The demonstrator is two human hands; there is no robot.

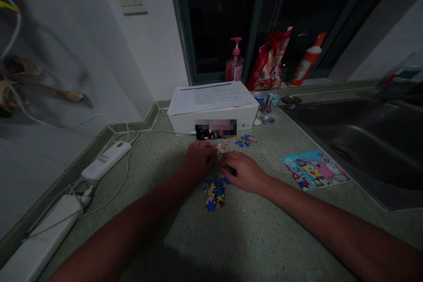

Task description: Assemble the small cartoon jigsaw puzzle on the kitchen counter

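Small jigsaw puzzle pieces lie in groups on the green speckled counter. My left hand (200, 157) is closed, its fingers curled at the edge of a few pale puzzle pieces (220, 148). Just right of it, my right hand (243, 170) is also closed, thumb and fingers bent together beside the top of a larger pile of blue and yellow puzzle pieces (215, 191). What either set of fingertips holds is too small or hidden to make out. Another cluster of blue and pink puzzle pieces (246, 141) lies beyond my right hand.
A colourful cartoon picture sheet (315, 169) lies right, near the metal sink (373, 141). Behind stand a white box (213, 116) with a phone (206, 132) against it, and a can (271, 102). A power strip (46, 233), white adapter (106, 160) and cables run along the left.
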